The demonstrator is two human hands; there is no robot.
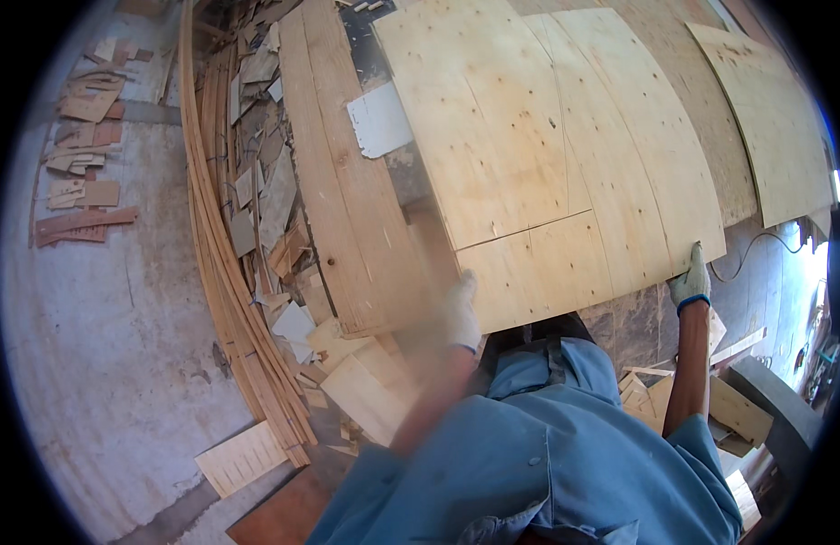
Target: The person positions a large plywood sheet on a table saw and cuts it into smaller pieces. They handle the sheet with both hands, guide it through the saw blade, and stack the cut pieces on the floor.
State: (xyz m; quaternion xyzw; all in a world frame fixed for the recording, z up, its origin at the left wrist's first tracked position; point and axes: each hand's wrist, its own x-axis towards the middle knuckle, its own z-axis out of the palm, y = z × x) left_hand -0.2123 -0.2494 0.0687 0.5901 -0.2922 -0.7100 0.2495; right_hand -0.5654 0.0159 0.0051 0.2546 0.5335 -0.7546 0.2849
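Observation:
Plywood (502, 136) lies across a work surface in front of me, pale and knotted, with several straight and curved lines running over it. One dark line looks like a gap beside a near strip of plywood (538, 268). My right hand (690, 280), in a pale glove with a blue cuff, grips the plywood's near right corner, thumb on top. At the near left corner is my left hand (463, 309), also gloved. Motion smears that hand and forearm, so its fingers are unclear. A white flat piece (381, 120) sits beside the plywood's left edge.
A thick wooden plank (342, 182) runs along the left of the work surface. Beyond it are scrap offcuts (279, 195) and long wooden strips (211, 218). Another plywood sheet (770, 127) lies at the far right, near a thin cable (745, 250). Stacked pieces (85, 195) rest on the left floor.

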